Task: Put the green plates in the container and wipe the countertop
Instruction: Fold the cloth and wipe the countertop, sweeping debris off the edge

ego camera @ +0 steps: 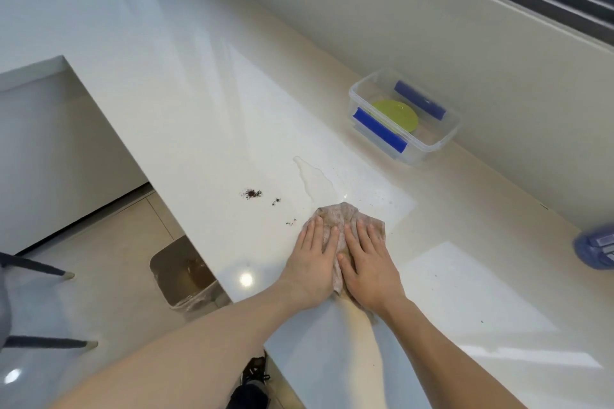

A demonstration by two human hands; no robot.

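A beige cloth [339, 214] lies on the white countertop [199, 116]. My left hand [314, 262] and my right hand [367, 267] press flat on it side by side, fingers spread and pointing away from me. Just beyond the cloth spreads a small puddle of water [314, 178], and dark crumbs [252, 193] are scattered to its left. Further back on the right stands a clear plastic container [428, 146] with blue clips, and a green plate [397, 114] lies inside it.
A bin [186, 272] with a liner stands on the floor below the counter's left edge. A blue object [596, 251] sits at the right edge of the view. Dark chair legs [36, 267] show at the far left. The wall runs behind the counter.
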